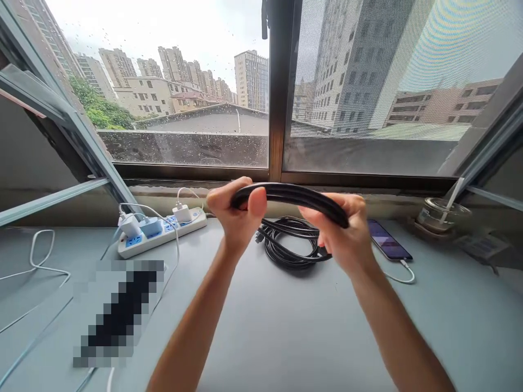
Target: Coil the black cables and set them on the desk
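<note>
A coiled black cable (292, 193) is held up above the desk, seen nearly edge-on and bowed upward in the middle. My left hand (237, 209) is closed around its left end, thumb pressed on the loops. Its right end sits in my right hand (345, 226), closed with the fingers wrapped round it. Behind and below, a second coil of black cable (290, 261) lies on the desk in round loops. Strands lead from it toward my right hand; whether they join the held coil is hidden.
A white power strip (192, 222) with several chargers stands at the back left, white cords trailing over the desk (281, 337). At left lies a pixelated dark object (122, 310). Back right are a charging phone (390, 241) and a glass jar (435, 215) with a straw. Windows rise behind.
</note>
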The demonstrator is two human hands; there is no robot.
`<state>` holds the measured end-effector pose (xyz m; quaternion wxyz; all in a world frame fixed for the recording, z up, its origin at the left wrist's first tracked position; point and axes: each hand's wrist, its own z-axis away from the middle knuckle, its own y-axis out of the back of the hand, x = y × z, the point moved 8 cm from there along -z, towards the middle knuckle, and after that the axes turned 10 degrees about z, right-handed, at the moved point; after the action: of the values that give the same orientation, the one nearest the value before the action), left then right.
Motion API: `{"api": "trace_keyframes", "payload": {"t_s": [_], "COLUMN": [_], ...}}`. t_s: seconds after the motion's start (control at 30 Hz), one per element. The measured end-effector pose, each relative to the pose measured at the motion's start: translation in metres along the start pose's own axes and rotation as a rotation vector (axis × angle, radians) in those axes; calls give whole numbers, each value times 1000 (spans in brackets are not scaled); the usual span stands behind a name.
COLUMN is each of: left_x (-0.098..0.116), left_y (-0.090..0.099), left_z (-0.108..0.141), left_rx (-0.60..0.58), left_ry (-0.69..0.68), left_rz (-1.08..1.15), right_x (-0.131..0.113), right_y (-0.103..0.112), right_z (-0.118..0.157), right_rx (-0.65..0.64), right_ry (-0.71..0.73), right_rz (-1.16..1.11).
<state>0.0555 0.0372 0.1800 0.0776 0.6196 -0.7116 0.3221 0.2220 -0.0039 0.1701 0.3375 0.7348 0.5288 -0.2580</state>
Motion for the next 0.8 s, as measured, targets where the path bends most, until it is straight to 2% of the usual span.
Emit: {"api": "trace_keyframes", "payload": {"t_s": [0.1,0.2,0.3,0.4,0.5,0.63,0.8], "left_x": [8,0,-11,-15,-7,6,-3], "left_y": [-21,-33,-32,-27,-24,-31,-35], "left_z": [10,14,13,12,9,2,-3], "left_rx": [-64,-58,28,108,127,-18,-185], "left_ry": [-54,72,230,327,309,269,447], "left_rz": [12,72,162,202,192,163,154], "right_x": [4,6,-2,-10,-17,-9,16], "right_y": [19,48,65,66,62,54,32], "right_z": [-7,-12,-10,-4,-1,-7,-13], "right_rx": [45,257,439,475,457,300,7], "right_ry": [-18,-10,22,25,44,7,-166], "right_rz": [10,239,467,465,419,302,-11]}}
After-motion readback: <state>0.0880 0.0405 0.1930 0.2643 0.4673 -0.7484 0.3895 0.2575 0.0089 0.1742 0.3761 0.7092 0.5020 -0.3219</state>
